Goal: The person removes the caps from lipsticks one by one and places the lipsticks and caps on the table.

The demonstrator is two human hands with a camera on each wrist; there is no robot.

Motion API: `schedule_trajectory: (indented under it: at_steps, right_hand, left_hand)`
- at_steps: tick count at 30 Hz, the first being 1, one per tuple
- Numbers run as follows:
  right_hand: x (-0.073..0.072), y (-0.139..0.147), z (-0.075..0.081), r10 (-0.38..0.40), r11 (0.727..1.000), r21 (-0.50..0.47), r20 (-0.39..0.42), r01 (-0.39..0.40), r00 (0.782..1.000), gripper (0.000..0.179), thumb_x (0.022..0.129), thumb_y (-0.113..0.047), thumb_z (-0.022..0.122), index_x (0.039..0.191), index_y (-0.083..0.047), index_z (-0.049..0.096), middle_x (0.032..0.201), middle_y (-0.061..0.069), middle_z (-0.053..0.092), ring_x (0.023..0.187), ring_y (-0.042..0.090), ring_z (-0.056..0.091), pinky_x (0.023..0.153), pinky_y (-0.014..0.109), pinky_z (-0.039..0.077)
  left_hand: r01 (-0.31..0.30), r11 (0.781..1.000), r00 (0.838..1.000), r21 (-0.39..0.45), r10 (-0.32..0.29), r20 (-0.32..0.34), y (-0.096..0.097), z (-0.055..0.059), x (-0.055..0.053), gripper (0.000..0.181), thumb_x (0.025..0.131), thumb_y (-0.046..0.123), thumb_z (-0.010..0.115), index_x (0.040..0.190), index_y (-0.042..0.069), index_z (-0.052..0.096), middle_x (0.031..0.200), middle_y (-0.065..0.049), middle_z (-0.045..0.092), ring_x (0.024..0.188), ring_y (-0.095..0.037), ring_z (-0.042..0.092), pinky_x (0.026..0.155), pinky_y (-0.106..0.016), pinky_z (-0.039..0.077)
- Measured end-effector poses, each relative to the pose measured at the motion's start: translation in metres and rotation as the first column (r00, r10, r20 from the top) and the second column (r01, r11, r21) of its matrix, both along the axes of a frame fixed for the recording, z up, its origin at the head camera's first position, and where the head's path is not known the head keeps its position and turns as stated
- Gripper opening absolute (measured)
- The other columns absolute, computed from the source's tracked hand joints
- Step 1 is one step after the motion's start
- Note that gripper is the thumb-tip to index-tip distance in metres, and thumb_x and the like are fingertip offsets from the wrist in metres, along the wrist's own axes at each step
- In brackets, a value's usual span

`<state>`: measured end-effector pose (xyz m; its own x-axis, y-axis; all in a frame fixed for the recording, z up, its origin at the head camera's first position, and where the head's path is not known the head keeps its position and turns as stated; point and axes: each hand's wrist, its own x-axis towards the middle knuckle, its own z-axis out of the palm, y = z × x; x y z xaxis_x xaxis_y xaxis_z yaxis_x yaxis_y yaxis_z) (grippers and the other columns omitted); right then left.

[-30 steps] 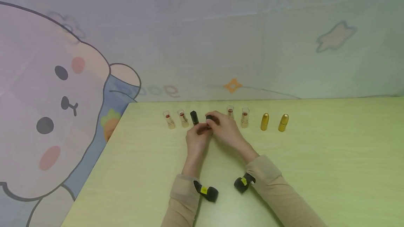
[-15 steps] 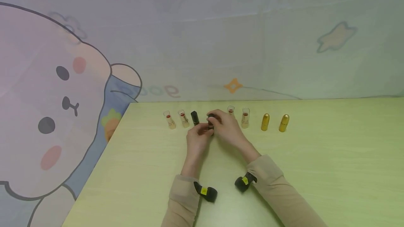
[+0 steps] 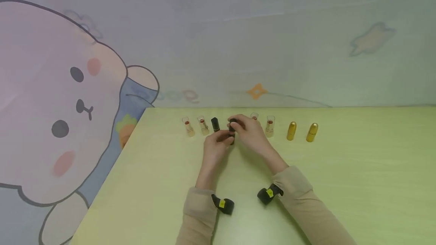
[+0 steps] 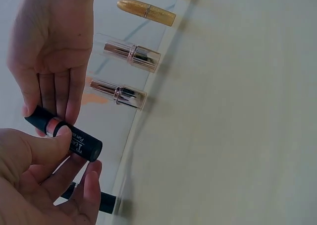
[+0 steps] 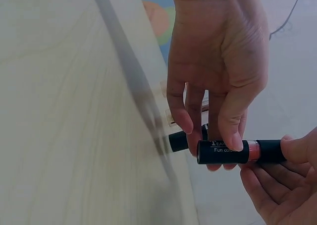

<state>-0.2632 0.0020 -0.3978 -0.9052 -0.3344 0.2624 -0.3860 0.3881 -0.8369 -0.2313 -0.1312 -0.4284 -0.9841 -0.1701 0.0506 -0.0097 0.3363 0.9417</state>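
My left hand (image 3: pixel 214 148) pinches the black body of a lipstick (image 4: pixel 86 144) with white lettering between thumb and fingers. The thumb and fingers of my right hand (image 3: pixel 253 133) grip its black cap (image 5: pixel 271 151) at the other end. A reddish band (image 5: pixel 253 151) shows between cap and body in the right wrist view. The lipstick stands about upright over the table in the head view. Just left of it is a second black lipstick (image 3: pixel 215 124), its lower part hidden behind my left hand.
In a row along the table's back stand clear-capped lipsticks on the left (image 3: pixel 188 127) and on the right (image 3: pixel 270 126). Further right are two gold bullet-shaped lipsticks (image 3: pixel 291 131). A printed cloth (image 3: pixel 218 48) hangs behind the pale table (image 3: pixel 153 184).
The right hand has drawn the cap slightly up from the body, and more of the lipstick shows between the hands. The whole head view has shifted a little.
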Motion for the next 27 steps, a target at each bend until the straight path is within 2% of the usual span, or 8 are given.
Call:
schedule_trajectory:
  at_steps: [5, 9, 19, 27]
  right_hand:
    - [0.001, 0.004, 0.003, 0.01, 1.0, -0.02, 0.035, -0.01, 0.999, 0.028, 0.1, -0.014, 0.049, 0.124, -0.002, 0.059, 0.112, 0.016, 0.069, 0.106, 0.031, 0.066, 0.094, 0.047, 0.052]
    - [0.003, 0.005, 0.004, 0.024, 0.999, -0.037, 0.043, -0.023, 0.999, 0.029, 0.1, -0.013, 0.05, 0.123, 0.0, 0.059, 0.112, 0.017, 0.069, 0.106, 0.031, 0.067, 0.095, 0.046, 0.052]
    - [0.015, 0.006, 0.009, 0.074, 0.993, -0.093, 0.08, -0.066, 0.994, 0.027, 0.1, -0.011, 0.049, 0.122, 0.0, 0.059, 0.11, 0.018, 0.069, 0.107, 0.032, 0.066, 0.095, 0.042, 0.053]
    - [0.018, 0.009, 0.009, 0.073, 0.992, -0.108, 0.095, -0.063, 0.993, 0.028, 0.1, -0.013, 0.049, 0.123, 0.001, 0.059, 0.112, 0.019, 0.068, 0.109, 0.032, 0.065, 0.096, 0.042, 0.053]
  left_hand:
    - [0.036, 0.999, 0.999, -0.008, -0.036, 0.01, 0.001, 0.004, 0.002, 0.021, 0.089, 0.009, 0.065, 0.109, 0.008, 0.071, 0.11, -0.009, 0.072, 0.104, -0.024, 0.066, 0.094, -0.04, 0.05]
    - [0.052, 0.998, 0.999, -0.022, -0.051, 0.007, 0.0, 0.005, 0.005, 0.02, 0.09, 0.009, 0.064, 0.109, 0.007, 0.071, 0.111, -0.01, 0.071, 0.103, -0.026, 0.066, 0.091, -0.041, 0.052]
    - [0.118, 0.993, 0.992, -0.023, -0.117, 0.045, -0.011, 0.009, 0.015, 0.023, 0.091, 0.01, 0.063, 0.112, 0.008, 0.07, 0.112, -0.014, 0.07, 0.103, -0.027, 0.067, 0.078, -0.029, 0.053]
    - [0.156, 0.988, 0.986, 0.012, -0.156, 0.048, -0.012, 0.007, 0.015, 0.023, 0.09, 0.009, 0.063, 0.112, 0.007, 0.07, 0.114, -0.014, 0.07, 0.1, -0.025, 0.066, 0.075, -0.024, 0.05]
